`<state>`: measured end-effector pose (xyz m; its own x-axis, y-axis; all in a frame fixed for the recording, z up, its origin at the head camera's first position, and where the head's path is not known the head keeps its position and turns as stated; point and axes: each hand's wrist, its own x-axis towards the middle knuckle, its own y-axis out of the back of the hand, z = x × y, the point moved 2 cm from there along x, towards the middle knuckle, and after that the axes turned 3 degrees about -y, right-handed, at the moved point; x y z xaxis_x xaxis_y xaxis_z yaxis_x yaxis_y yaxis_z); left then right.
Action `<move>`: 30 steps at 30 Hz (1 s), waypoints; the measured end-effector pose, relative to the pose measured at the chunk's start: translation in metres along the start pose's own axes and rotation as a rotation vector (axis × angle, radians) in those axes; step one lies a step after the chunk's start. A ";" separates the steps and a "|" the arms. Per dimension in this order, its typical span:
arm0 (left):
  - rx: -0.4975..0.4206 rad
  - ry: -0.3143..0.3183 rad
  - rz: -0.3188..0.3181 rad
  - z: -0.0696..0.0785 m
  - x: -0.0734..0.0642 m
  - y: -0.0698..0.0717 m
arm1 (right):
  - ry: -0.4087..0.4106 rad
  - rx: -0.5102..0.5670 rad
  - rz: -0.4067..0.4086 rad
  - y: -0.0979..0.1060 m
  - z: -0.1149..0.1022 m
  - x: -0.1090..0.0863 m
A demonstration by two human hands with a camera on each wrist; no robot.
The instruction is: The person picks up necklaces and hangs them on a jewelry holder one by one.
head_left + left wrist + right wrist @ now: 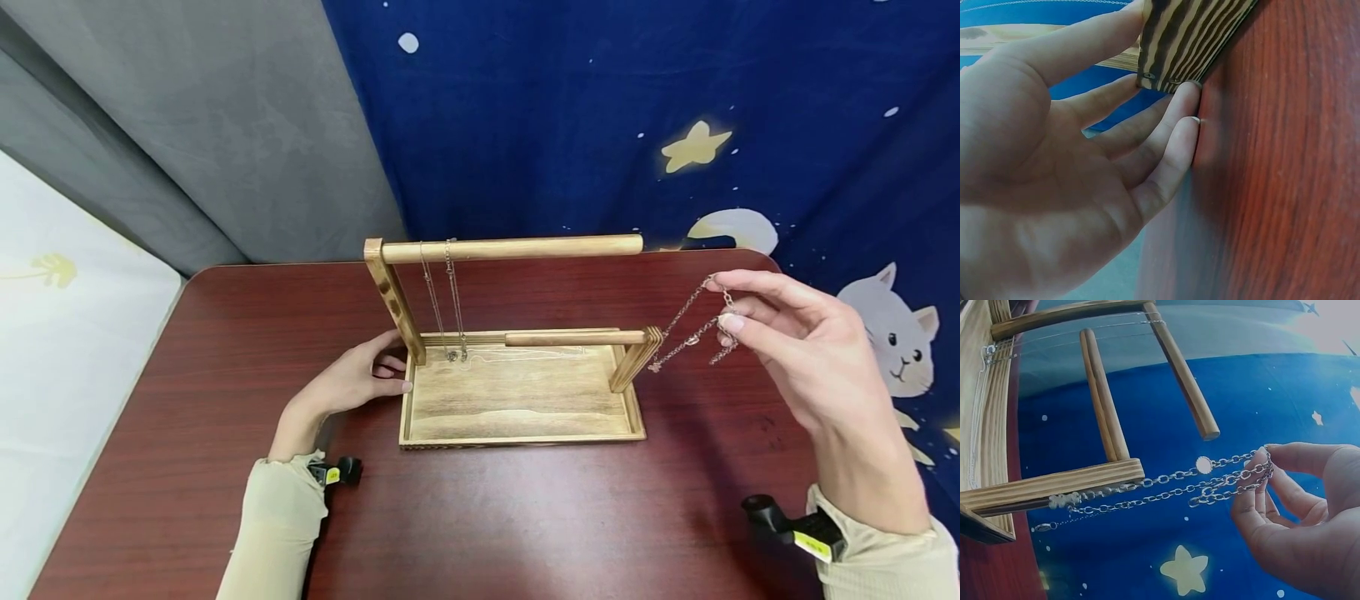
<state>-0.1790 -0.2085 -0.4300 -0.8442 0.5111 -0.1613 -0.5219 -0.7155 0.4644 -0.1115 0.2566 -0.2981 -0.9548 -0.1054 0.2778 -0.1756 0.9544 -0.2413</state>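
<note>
A wooden jewelry stand with a tray base and two bars stands on the table. My left hand grips its left end, thumb at the tray rim and fingers by the taller post. In the left wrist view, the thumb and fingertips touch the striped wooden corner. Raised to the right of the stand, my right hand pinches a silver chain necklace between thumb and fingers. Its loops hang toward the lower bar's post, with a round disc and a small charm on them. A short end dangles below the thumb.
Two thin necklaces hang from the left part of the upper bar, pendants low over the tray. The lower bar points left from its post. Dark red table; blue curtain behind.
</note>
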 end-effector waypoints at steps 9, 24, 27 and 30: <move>0.002 -0.003 0.006 0.002 -0.001 0.000 | -0.029 -0.004 0.000 -0.003 -0.002 0.014; -0.014 -0.012 0.003 -0.002 -0.001 0.000 | -0.034 0.051 -0.066 -0.010 -0.007 0.032; -0.012 -0.013 0.004 -0.002 0.000 0.000 | -0.037 -0.007 -0.061 -0.013 -0.009 0.035; 0.000 -0.016 0.004 -0.002 0.000 0.000 | -0.036 -0.040 -0.069 -0.016 -0.010 0.038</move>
<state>-0.1797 -0.2092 -0.4315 -0.8443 0.5158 -0.1453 -0.5184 -0.7175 0.4652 -0.1430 0.2403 -0.2746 -0.9489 -0.1806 0.2588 -0.2322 0.9549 -0.1852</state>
